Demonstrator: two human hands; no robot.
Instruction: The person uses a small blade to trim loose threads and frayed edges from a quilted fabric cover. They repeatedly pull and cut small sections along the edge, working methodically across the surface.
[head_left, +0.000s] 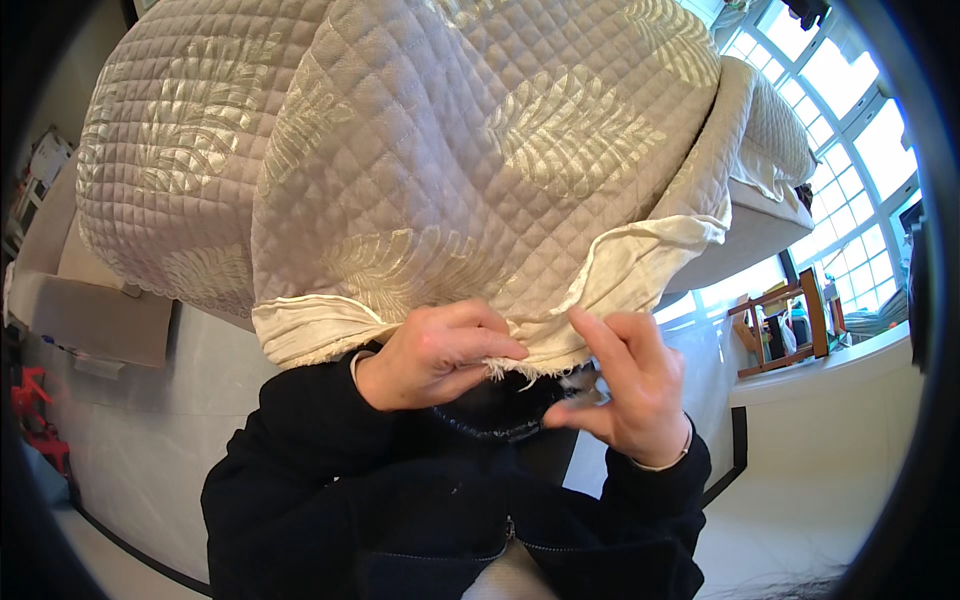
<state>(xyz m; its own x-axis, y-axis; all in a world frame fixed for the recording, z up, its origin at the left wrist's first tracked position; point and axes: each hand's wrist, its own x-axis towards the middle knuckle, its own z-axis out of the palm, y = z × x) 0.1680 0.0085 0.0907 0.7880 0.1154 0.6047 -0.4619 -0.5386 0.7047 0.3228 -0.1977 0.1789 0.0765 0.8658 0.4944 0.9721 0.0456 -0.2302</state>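
Note:
A beige quilted cover with shiny leaf patterns spreads before me. Along its near edge runs a cream fabric border with a frayed end and loose threads. My left hand pinches this frayed edge between thumb and fingers. Just right of it, my right hand has thumb and forefinger apart, its fingertips near the cream cloth; a small blurred whitish patch shows between them, too unclear to name. Black sleeves cover both arms. Behind the frayed edge, dark material lies over my lap.
The cover drapes over upholstered furniture. A cardboard box stands at left, with a red object below it on the pale floor. At right, a wooden frame stands near a large paned window.

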